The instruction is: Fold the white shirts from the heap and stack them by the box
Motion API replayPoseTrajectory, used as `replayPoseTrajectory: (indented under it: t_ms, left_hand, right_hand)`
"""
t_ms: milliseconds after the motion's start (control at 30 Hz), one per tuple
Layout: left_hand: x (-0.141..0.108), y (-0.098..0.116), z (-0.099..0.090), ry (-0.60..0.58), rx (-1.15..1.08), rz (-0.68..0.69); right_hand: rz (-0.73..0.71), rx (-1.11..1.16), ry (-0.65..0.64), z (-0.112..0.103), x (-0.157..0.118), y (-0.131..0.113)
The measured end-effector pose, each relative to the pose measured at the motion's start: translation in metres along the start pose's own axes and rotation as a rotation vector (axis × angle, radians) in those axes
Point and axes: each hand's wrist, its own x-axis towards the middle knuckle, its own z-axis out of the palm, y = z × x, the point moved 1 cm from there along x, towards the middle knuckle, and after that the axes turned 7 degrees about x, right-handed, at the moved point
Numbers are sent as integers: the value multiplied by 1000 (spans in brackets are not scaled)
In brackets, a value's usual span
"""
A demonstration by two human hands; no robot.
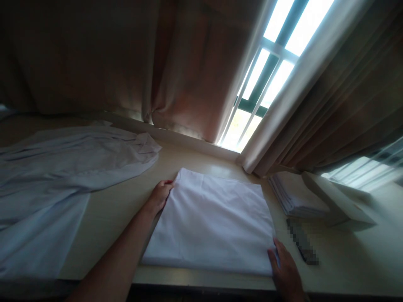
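A folded white cloth (pixel 210 222) lies flat on the pale table (pixel 107 218), its near edge close to the table's front. My left hand (pixel 161 195) grips the cloth's left edge near the far corner, with the fingers closed on it. At the near right corner, my right hand (pixel 285 266) has its thumb and fingers round the cloth's edge. Light wrinkles cross the cloth's upper surface.
Loose white garments (pixel 75 167) spread over the left side. Stacked folded cloths (pixel 296 193) stand at the right beside a white box (pixel 340 201). A dark pixelated object (pixel 302 243) lies nearer. Curtains (pixel 195 71) and a window (pixel 267 79) rise behind.
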Motion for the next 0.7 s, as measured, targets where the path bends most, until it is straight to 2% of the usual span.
replayPoseTrajectory:
  t_ms: [400,533,600,700]
  left_hand:
    - [3,2,5,30,272,122]
    - [-5,10,5,129,383,204]
    - [-20,15,2,186,462,316]
    - [-65,13,-7,231,755,633]
  right_hand:
    - [-17,-33,0,2,0,2]
    - [-14,-69,-4,1,0,2]
    - [-39,-99,-6,-1,0,3]
    - [-108,-180,55,-5,2,-11]
